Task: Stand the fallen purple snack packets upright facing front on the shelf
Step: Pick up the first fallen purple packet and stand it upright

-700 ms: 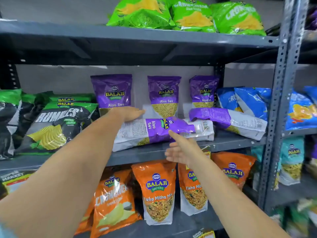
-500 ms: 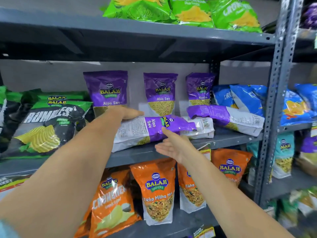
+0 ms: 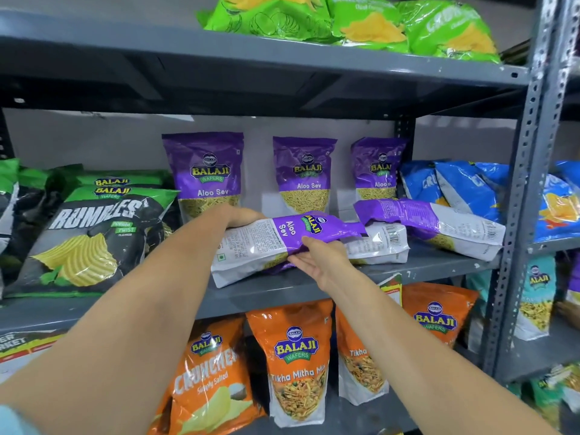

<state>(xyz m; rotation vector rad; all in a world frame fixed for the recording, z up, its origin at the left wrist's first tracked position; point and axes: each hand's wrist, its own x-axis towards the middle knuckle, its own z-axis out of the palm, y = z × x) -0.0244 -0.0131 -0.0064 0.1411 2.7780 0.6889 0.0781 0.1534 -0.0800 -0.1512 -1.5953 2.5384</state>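
Observation:
Three purple Aloo Sev packets stand upright at the back of the middle shelf (image 3: 439,268): left (image 3: 204,174), middle (image 3: 304,174), right (image 3: 376,171). A fallen purple packet (image 3: 276,243) lies on its side at the front, its bottom end to the left. My left hand (image 3: 241,216) rests on its upper left edge, and my right hand (image 3: 320,255) grips its lower middle from beneath. A second fallen packet (image 3: 383,243) lies partly behind it. A third fallen packet (image 3: 439,224) lies on its side farther right.
Black and green Rumbles chip bags (image 3: 84,233) lean at the left of the same shelf, blue bags (image 3: 461,189) at the right. Orange packets (image 3: 298,365) fill the shelf below, green bags (image 3: 345,20) the shelf above. A grey upright post (image 3: 530,152) stands at the right.
My right hand has moved up from below the shelf edge and closed on the front fallen packet. My left hand stays on the packet's left end.

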